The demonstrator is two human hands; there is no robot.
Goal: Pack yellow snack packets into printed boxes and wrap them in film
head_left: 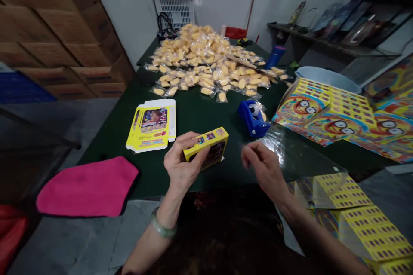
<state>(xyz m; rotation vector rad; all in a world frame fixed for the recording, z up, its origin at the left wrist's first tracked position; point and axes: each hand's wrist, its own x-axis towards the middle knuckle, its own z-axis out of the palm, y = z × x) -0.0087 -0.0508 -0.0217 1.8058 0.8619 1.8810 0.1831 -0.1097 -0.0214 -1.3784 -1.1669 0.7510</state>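
My left hand [180,164] is wrapped round a small yellow cardboard box [210,139] with dark pictures on it, held tilted above the near part of the table. To its right, my right hand [263,165] has its fingers curled together, slightly blurred. Whether anything is pinched in them cannot be made out. Just beyond that hand stands a blue tape dispenser [251,122] with a roll of tape in it. A stack of flattened yellow cartons [151,131] lies on the green tabletop [200,114] to the left of the held box.
Many yellow pieces in clear wrappers [209,60] are heaped at the far end. Colourful display boxes [335,111] line the right side, with more yellow boxes [358,219] below. A pink cloth-like piece [90,187] is at the left edge. Brown cartons [61,30] are stacked left.
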